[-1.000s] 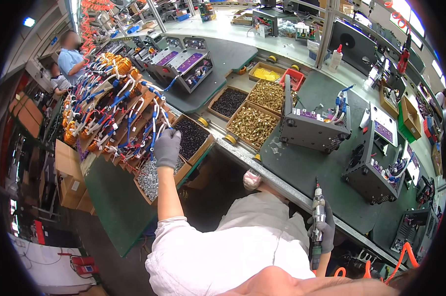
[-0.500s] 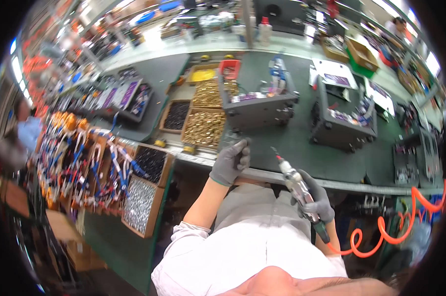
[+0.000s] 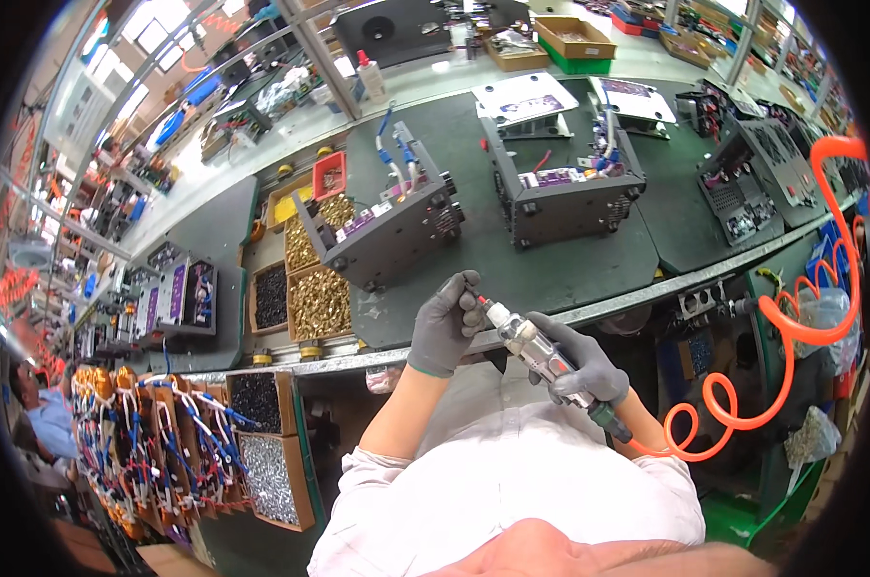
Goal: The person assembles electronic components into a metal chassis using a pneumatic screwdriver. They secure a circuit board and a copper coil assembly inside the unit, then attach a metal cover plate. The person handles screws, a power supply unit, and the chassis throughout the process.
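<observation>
My right hand (image 3: 589,361), in a grey glove, is wrapped round a pneumatic screwdriver (image 3: 533,350). The tool points up and to the left, and an orange coiled air hose (image 3: 719,418) runs from its rear end. My left hand (image 3: 445,327), also gloved in grey, is closed with thumb and fingertips pinched together right at the driver's tip. Whatever sits between those fingers is too small to make out. Beyond both hands stands a dark grey metal casing (image 3: 397,240) with white-and-blue cables rising from it. To its right is a second such casing (image 3: 570,216).
Left of the first casing lie boxes of brass-coloured fasteners (image 3: 322,306) and black screws (image 3: 271,296), with a red tray (image 3: 329,174) behind. A box of silver screws (image 3: 268,478) and bundled cables (image 3: 156,442) are at lower left. A metal rail (image 3: 646,296) edges the bench.
My view has turned to the right. The screwdriver and my left hand have come together, so the tool's tip is now at the pinched fingers.
</observation>
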Demonstrator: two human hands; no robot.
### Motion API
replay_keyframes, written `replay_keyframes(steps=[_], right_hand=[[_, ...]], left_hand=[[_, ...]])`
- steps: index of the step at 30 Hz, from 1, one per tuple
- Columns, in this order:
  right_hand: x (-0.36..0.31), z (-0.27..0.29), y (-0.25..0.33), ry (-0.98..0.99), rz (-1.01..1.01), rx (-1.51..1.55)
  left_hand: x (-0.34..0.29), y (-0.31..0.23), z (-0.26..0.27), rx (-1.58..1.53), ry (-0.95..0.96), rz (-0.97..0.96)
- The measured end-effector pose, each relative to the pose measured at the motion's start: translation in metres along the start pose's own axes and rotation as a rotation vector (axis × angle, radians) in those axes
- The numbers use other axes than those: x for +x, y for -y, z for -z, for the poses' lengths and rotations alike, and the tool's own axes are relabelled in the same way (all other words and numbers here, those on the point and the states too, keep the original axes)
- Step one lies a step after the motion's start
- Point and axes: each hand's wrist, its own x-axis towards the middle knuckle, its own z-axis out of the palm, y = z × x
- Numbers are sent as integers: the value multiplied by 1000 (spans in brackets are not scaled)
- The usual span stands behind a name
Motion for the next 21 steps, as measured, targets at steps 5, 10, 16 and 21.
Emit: replay_keyframes(steps=[5, 10, 16, 21], right_hand=[[-6, 7, -7, -98, 74, -273], [-11, 14, -18, -256, 125, -58], [-2, 40, -30, -436, 139, -10], [13, 49, -44, -458, 193, -96]], left_hand=[[11, 23, -35, 366, -396, -180], [37, 39, -26, 1090, -355, -357], [91, 12, -70, 1726, -105, -1328], [123, -3, -66, 2023, 68, -1257]])
